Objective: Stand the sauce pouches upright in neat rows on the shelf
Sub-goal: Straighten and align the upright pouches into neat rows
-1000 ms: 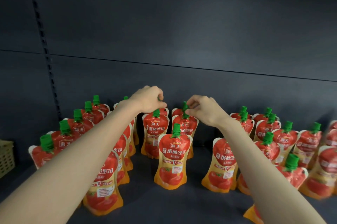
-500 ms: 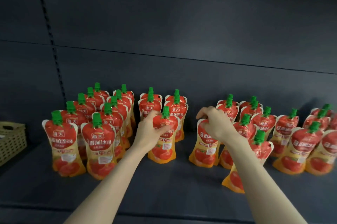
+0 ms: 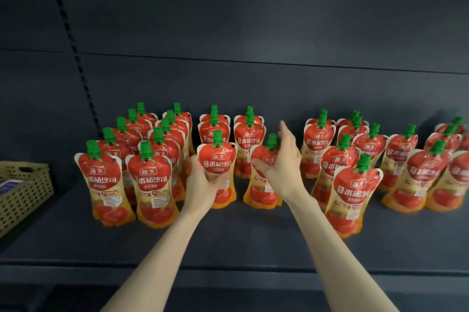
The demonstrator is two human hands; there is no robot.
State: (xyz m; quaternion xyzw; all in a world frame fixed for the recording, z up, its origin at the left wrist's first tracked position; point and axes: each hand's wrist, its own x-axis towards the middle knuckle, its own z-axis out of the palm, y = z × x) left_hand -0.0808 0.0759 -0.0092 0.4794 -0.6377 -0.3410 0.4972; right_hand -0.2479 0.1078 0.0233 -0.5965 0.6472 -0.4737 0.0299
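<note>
the sauce pouches (image 3: 152, 179) stand upright on the dark shelf (image 3: 228, 240), red with green caps, grouped in rows running front to back. the left hand (image 3: 203, 184) wraps its fingers (image 3: 218, 183) around the lower body of one front pouch (image 3: 217, 159) in the middle rows; that pouch is upright, base at shelf level. the right hand (image 3: 284, 161) is spread, fingers extended and released, its palm against the side of the neighbouring pouch (image 3: 262, 189), thumb across its front; whether it presses cannot be told. a perforated basket (image 3: 22, 189) sits at the left shelf end, apart from the pouches.
</note>
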